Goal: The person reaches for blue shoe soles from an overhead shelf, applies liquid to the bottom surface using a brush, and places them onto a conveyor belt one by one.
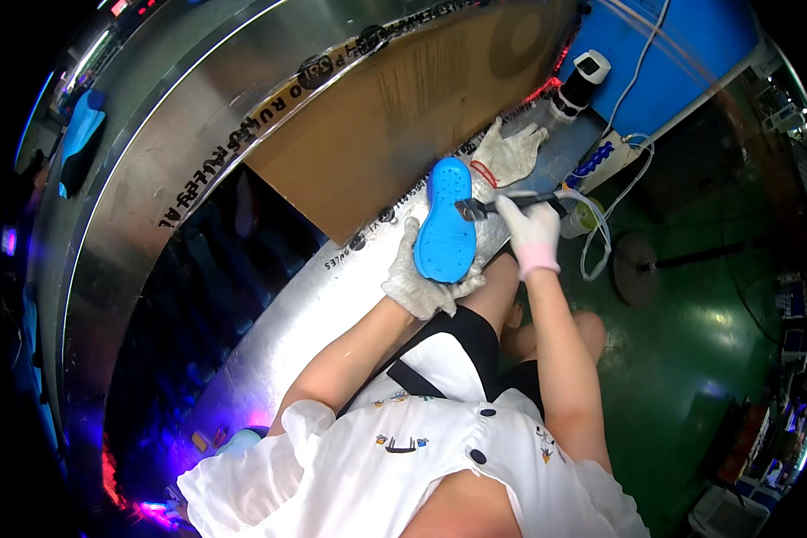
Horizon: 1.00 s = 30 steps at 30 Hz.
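A bright blue shoe sole (446, 235) is held over the metal bench by my left hand (420, 280), whose gloved fingers wrap its lower, rounded end. The sole's inner face is up, with small dots at its far end. My right hand (531, 231), in a white glove with a pink cuff, is closed on a black-handled brush (502, 207). Its flat head lies at the sole's right edge, near the narrow middle; whether it touches I cannot tell. Beyond the sole lies a grey-white glove (508, 152) with a red band.
A tall cardboard sheet (359, 125) stands along the bench's far side. To the right are a black-and-white cylinder (583, 82), a small container (583, 218) and a looping white tube (606, 235). On the left, a dark opening (215, 260) shows a conveyor-like channel. A round metal base (635, 265) stands on the green floor.
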### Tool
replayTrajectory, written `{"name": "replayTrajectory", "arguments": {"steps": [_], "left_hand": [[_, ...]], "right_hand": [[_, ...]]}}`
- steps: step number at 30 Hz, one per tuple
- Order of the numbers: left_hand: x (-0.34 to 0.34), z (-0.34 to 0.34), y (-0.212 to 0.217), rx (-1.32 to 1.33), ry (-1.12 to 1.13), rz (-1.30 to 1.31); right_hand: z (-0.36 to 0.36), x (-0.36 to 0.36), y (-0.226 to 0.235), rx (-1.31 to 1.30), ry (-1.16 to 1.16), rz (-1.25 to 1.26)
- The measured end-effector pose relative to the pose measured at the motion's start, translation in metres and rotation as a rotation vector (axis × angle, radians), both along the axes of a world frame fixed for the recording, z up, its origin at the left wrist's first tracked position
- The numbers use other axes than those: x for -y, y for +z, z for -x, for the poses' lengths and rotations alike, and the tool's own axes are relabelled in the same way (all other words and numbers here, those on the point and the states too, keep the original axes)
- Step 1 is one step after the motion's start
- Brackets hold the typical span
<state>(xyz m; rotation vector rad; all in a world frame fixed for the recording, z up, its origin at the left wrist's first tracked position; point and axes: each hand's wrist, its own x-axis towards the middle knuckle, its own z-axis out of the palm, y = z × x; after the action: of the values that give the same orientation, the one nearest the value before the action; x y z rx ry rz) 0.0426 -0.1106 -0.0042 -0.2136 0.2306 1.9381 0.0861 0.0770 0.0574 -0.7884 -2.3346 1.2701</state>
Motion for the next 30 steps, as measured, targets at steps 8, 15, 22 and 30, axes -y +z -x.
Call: {"name": "replayTrajectory", "arguments": {"steps": [8,15,22,30], "left_hand": [[-0.007,0.006,0.005,-0.164,0.278,0.091],[-0.006,-0.027,0.044,-0.066,0.200,-0.058],[-0.001,-0.019,0.058,-0.354,0.087,-0.231],[0.007,-0.008,0.050,-0.279,-0.084,-0.529]], "right_hand": [[-0.044,0.065,0.043,-0.202,0.453,-0.647],[-0.038,0.059,0.064,-0.471,0.281,-0.671],[-0.046,0.054,0.063,-0.481,0.078,-0.351],[-0.061,0.061,0.063,-0.417,0.150,0.077]]}}
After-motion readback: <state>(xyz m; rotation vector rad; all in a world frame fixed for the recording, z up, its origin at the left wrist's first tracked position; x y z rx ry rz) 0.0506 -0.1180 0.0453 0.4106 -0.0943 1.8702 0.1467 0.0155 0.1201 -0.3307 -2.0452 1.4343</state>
